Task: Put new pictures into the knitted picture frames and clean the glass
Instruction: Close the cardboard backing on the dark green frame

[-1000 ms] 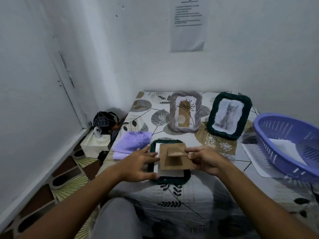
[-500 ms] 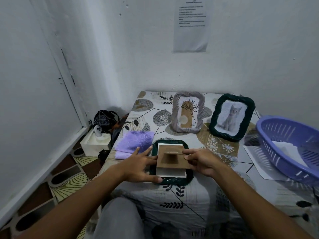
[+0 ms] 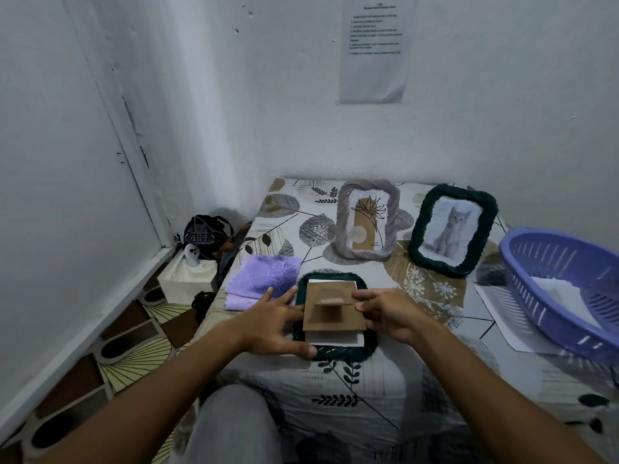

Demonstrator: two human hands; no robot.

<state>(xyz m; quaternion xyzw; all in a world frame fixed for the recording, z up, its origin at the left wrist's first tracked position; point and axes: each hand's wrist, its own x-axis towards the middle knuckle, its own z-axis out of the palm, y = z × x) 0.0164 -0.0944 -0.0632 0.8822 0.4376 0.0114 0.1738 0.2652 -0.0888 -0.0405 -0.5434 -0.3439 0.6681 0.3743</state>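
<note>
A dark green knitted frame [image 3: 335,352] lies face down at the table's near edge. On it rests a brown backing board [image 3: 326,321] with its stand flap raised, over a white sheet [image 3: 335,339]. My left hand [image 3: 273,324] rests spread on the frame's left side, thumb along its near rim. My right hand [image 3: 388,313] pinches the board's right edge with curled fingers. Upright at the back stand a grey knitted frame [image 3: 366,222] with a plant print and a green knitted frame [image 3: 450,229] with a cat photo. A purple cloth [image 3: 261,277] lies left of the flat frame.
A purple plastic basket [image 3: 562,286] with white paper inside sits at the right, on a loose sheet [image 3: 502,316]. The patterned tablecloth [image 3: 351,390] covers the table. On the floor at the left stand a white box [image 3: 187,279] and a dark bag [image 3: 204,234].
The backing board has lowered from its tilted position a second ago to lie flatter on the frame. Both hands stay in nearly the same places.
</note>
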